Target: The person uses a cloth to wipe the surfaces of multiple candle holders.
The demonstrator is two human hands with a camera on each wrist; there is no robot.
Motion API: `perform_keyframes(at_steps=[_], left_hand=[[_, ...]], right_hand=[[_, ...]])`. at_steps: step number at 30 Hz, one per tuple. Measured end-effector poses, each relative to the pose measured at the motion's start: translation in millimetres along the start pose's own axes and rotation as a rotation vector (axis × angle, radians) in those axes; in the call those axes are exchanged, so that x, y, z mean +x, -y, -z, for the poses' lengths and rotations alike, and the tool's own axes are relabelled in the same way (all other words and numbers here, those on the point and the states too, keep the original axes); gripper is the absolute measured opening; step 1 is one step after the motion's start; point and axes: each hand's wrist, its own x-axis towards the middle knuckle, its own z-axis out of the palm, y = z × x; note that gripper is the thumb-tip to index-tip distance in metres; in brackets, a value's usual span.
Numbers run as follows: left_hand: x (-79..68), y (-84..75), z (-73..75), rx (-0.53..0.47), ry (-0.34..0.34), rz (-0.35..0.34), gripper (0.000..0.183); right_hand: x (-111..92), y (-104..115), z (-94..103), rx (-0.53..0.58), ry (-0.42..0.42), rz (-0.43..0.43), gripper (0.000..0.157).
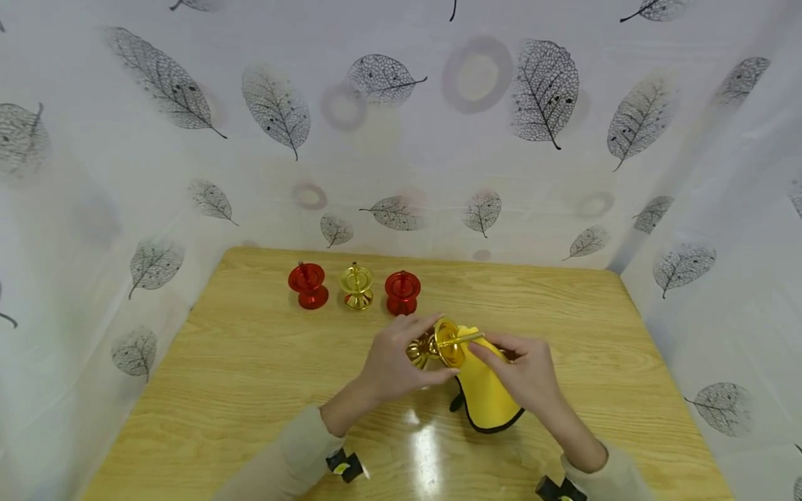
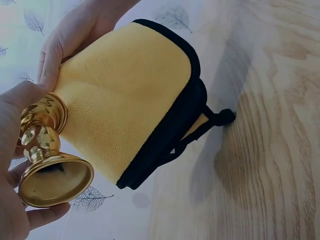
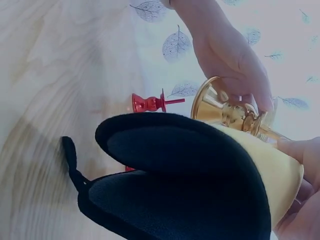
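My left hand (image 1: 395,358) holds a shiny gold candle holder (image 1: 446,339) tipped on its side, its pin pointing toward the right. In the left wrist view the hollow underside of the holder's base (image 2: 57,182) faces the camera. My right hand (image 1: 531,369) grips a folded yellow cleaning cloth (image 1: 490,393) with black edging, thumb and fingers close at the end of the pin. The cloth hangs down from that hand, and the right wrist view shows its dark inner folds and black hanging loop (image 3: 70,155). Part of the right fingers is hidden behind the cloth.
Toward the back of the wooden table (image 1: 263,376) stand a red candle holder (image 1: 308,284), a gold one (image 1: 358,287) and another red one (image 1: 402,292), in a row. A white leaf-patterned curtain (image 1: 426,153) encloses the table's back and sides.
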Motion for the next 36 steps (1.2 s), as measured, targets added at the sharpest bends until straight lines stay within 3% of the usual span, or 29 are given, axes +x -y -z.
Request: perform_keyframes(at_steps=[7,13,21,25,28,33,36], left_hand=[[-0.3,-0.7,-1.7,-0.002,-0.007,0.028,0.082],[0.1,-2.0,2.2,0.016,-0.001,0.054,0.081],[0.3,3.9,1.3,0.191,0.044,-0.073,0.082],[-0.4,6.2,1.0,0.247,0.070,-0.109,0.084],[-0.3,6.6,2.7,0.235,0.079,-0.116,0.084],[-0.2,6.4,7.1,0.144,0.078,-0.095,0.082],[-0.4,6.1,8.4,0.093,0.099,-0.059,0.081]], right_hand=[[-7,-2,-3.9,-0.002,-0.020,0.031,0.017],[-10,-3,-9.5,0.008,0.016,0.080,0.021],[-6,5,-10.2,0.060,0.145,-0.009,0.016],[-5,8,-10.9,0.037,0.154,-0.015,0.017],[-5,8,-11.9,0.028,0.137,0.052,0.018],[-5,3,-14.5,0.007,0.122,0.269,0.024],[-5,0,-15.0,0.008,0.126,0.351,0.030]])
